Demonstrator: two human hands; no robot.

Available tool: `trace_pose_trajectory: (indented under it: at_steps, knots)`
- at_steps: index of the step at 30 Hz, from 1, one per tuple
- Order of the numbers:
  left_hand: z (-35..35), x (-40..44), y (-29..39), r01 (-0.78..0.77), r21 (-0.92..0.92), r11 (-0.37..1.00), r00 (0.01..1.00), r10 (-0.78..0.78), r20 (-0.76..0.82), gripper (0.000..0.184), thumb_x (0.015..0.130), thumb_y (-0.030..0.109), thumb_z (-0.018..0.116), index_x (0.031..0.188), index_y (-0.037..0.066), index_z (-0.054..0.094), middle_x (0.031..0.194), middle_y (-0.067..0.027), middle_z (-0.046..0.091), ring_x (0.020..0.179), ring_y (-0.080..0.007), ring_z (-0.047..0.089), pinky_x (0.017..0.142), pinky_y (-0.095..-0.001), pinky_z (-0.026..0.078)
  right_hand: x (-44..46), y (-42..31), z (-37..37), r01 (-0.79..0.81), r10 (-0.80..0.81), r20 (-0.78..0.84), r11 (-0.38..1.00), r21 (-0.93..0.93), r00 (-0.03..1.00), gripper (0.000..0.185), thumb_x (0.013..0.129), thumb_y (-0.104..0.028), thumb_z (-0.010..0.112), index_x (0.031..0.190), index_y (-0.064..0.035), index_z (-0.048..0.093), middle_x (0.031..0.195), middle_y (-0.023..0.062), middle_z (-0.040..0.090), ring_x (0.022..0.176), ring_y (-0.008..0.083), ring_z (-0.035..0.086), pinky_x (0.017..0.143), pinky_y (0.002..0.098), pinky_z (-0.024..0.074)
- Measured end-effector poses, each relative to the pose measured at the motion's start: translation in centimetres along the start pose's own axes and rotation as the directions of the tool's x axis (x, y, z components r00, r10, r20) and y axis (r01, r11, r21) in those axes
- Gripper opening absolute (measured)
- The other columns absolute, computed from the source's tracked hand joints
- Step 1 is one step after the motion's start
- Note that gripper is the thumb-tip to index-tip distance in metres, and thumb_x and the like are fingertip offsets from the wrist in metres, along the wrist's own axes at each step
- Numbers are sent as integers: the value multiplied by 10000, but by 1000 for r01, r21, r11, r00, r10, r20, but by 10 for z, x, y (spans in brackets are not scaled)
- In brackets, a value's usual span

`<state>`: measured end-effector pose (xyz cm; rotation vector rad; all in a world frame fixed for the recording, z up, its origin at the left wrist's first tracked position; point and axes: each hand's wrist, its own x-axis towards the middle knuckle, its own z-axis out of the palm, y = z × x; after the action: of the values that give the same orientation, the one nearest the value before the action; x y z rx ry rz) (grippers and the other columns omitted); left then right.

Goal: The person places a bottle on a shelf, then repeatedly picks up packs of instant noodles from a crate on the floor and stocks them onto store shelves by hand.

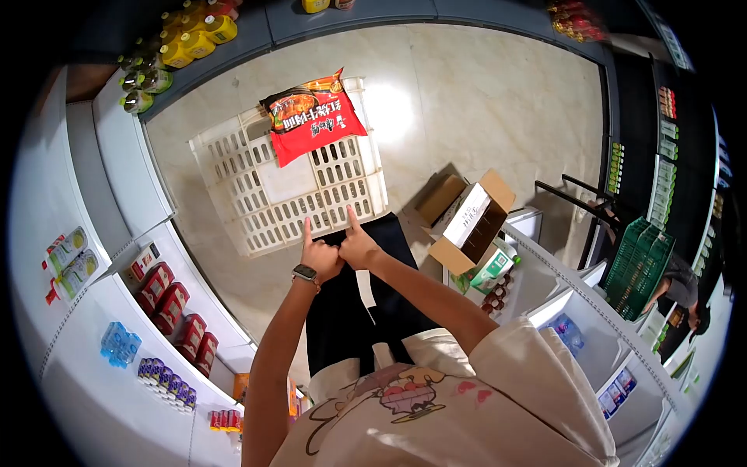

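My left hand point(320, 259) and my right hand point(360, 249) meet at the knuckles in front of my body. Each has its index finger stretched forward while the other fingers are curled in, and neither holds anything. A dark-faced watch point(304, 272) is on my left wrist. Just beyond the fingertips, a cream slatted plastic crate point(285, 184) rests on the floor. A red packet of instant noodles point(317, 118) lies flat on its far side, apart from both hands.
An open cardboard box point(449, 254) stands right of my legs beside shelving. Farther right, a person bends near a green crate point(636, 265). Red packages point(173, 307) line the left shelves, and yellow bottles point(198, 44) stand at the far left.
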<state>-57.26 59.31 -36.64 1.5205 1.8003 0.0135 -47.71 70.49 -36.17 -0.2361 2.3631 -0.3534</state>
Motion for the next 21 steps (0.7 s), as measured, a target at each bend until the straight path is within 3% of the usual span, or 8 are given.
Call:
trace_pose_trajectory:
  at_steps: [3, 7, 11, 15, 21]
  knots:
    - [-1, -4, 0, -75, -26, 997, 987, 70, -145, 186, 711, 223, 563, 670, 114, 708, 553, -88, 628, 623, -232, 642, 1081, -623, 12, -2, 2, -10, 11, -12, 92, 1000, 10, 996, 173, 749, -218, 576, 784, -151, 731, 741, 17, 684, 931, 291, 622, 1045, 696, -2]
    - [4, 4, -8, -74, 46, 996, 997, 72, 30, 230, 748, 243, 551, 684, 73, 693, 656, -106, 658, 721, -263, 654, 1044, -658, 56, 3, -4, 0, -43, 45, 28, 997, -66, 999, 195, 797, -186, 559, 886, -141, 726, 758, 17, 683, 877, 288, 637, 1053, 685, -28]
    - [-11, 17, 5, 8, 101, 995, 942, -41, 334, 215, 775, 208, 526, 755, 84, 701, 696, -102, 672, 779, -272, 660, 1019, -695, 8, 20, -7, 35, -111, 114, -4, 960, -259, 994, 263, 866, -164, 468, 930, -95, 713, 758, 89, 675, 764, 328, 646, 1059, 674, 22]
    - [5, 19, 5, 42, 115, 992, 968, -69, 241, 227, 793, 166, 490, 834, 79, 695, 714, -106, 674, 795, -277, 660, 1011, -698, -54, 22, -4, 26, -84, 149, 161, 931, -355, 976, 286, 889, -184, 448, 1024, -100, 686, 773, 99, 677, 774, 333, 648, 1067, 660, 39]
    - [12, 22, 8, 110, 153, 982, 951, -149, 271, 222, 779, 176, 508, 849, 81, 696, 764, -104, 684, 827, -269, 657, 1006, -690, -108, 30, -10, 30, -129, 210, 198, 926, -355, 958, 309, 905, -209, 430, 1090, -121, 662, 914, 86, 687, 943, 320, 633, 1071, 653, 13]
